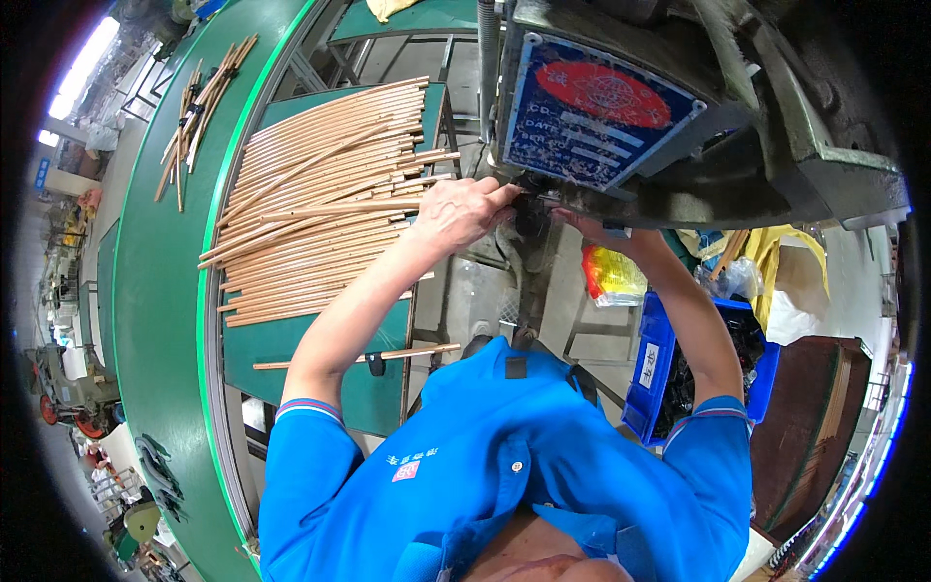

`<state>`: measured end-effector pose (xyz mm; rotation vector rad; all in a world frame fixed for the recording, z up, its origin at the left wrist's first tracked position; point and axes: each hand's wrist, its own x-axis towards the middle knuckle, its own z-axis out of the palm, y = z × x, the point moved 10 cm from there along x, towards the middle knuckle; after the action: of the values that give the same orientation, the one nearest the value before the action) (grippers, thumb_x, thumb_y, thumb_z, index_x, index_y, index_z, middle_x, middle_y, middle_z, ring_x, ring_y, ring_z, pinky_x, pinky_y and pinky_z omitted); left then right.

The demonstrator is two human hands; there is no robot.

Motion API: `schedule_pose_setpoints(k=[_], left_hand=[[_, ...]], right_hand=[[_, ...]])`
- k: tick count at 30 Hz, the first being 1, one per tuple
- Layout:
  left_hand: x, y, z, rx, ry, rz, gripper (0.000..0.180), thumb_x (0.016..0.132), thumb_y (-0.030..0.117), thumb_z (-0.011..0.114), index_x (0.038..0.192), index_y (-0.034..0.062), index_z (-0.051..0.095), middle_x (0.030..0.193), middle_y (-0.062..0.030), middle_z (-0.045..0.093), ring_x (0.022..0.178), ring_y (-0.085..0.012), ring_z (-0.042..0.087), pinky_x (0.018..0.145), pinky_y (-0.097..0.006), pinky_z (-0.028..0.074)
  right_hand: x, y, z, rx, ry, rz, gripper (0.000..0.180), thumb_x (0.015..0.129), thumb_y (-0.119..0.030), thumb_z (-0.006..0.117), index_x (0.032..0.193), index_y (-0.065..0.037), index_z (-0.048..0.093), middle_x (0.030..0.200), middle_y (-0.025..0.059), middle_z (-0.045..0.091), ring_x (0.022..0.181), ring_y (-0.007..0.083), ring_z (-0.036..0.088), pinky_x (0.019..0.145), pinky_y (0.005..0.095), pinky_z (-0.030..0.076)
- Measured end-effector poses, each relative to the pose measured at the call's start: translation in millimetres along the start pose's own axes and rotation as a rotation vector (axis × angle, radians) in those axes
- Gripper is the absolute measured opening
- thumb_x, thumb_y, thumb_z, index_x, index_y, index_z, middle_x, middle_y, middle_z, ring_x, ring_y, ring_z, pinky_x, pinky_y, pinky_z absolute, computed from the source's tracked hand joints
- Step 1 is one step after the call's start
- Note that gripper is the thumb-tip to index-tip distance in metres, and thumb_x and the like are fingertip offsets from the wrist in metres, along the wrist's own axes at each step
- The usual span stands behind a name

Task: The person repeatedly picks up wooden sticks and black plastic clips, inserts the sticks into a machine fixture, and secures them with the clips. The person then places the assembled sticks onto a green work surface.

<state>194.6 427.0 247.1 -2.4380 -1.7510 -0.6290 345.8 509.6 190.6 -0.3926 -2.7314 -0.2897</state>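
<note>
My left hand (465, 211) is closed, its fingertips together at the dark working part (531, 206) of a machine. A copper-coloured tube (354, 207) runs from the left into this hand, above a layer of similar tubes. My right hand (588, 227) reaches in from the other side of the working part. Its fingers are mostly hidden by the machine body, so what they hold does not show. Many copper-coloured tubes (301, 175) lie side by side on a green tabletop (373, 407) to my left. One separate tube (422, 351) with a black clip-like piece (375, 364) lies nearer to me.
The heavy machine head (766, 184) with a blue plate (596, 112) overhangs my hands. Beyond the tabletop runs a long green bench (160, 291) with a bundle of tubes (204, 112). At right stand a blue bin (645, 373) of black parts and a brown box (810, 427).
</note>
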Motion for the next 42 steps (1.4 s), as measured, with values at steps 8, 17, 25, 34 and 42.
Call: schedule_pose_setpoints(k=[8,17,25,34,42], left_hand=[[-2,-12,17,-0.142,-0.17,-0.146,0.024,0.088,0.034,0.06,0.094,0.0109,0.063,0.083,-0.0105,0.065,0.075,-0.03,0.066,0.061,-0.042,0.052],[-6,-8,5,-0.162,-0.08,-0.106,0.018,0.086,0.024,0.061,0.083,0.0069,0.057,0.076,-0.0126,0.062,0.07,-0.0338,0.064,0.059,-0.044,0.05],[-12,-23,41,-0.156,-0.294,-0.17,0.014,0.071,0.018,0.061,0.082,0.0097,0.064,0.076,-0.0127,0.066,0.071,-0.0324,0.067,0.06,-0.042,0.055],[-131,-13,2,-0.269,-0.046,-0.253,0.014,0.086,0.025,0.06,0.093,0.0137,0.059,0.073,-0.0061,0.055,0.071,-0.026,0.062,0.055,-0.04,0.048],[-414,-97,99,-0.274,-0.435,-0.665,0.025,0.078,0.021,0.07,0.099,0.0087,0.065,0.09,-0.0094,0.061,0.089,-0.0306,0.059,0.078,-0.043,0.047]], right_hand=[[-15,20,8,0.485,-0.104,0.172,0.05,0.094,-0.028,0.056,0.135,-0.003,0.041,0.128,0.0117,0.053,0.112,0.0204,0.056,0.095,0.0339,0.046],[-94,67,226,2.103,0.494,0.792,0.028,0.091,-0.026,0.056,0.109,-0.006,0.064,0.103,0.0119,0.067,0.094,0.0244,0.063,0.085,0.036,0.048],[-44,77,219,0.891,-0.103,0.96,0.05,0.097,-0.044,0.039,0.112,-0.001,0.061,0.111,0.016,0.061,0.101,0.0265,0.055,0.09,0.0391,0.042],[-43,95,201,0.266,-0.238,0.769,0.033,0.091,-0.025,0.06,0.118,-0.006,0.062,0.099,0.0182,0.068,0.087,0.0325,0.064,0.071,0.0392,0.05],[-36,88,162,0.269,-0.143,0.852,0.033,0.089,-0.016,0.064,0.116,0.002,0.06,0.089,0.021,0.065,0.074,0.0353,0.061,0.07,0.0411,0.048]])
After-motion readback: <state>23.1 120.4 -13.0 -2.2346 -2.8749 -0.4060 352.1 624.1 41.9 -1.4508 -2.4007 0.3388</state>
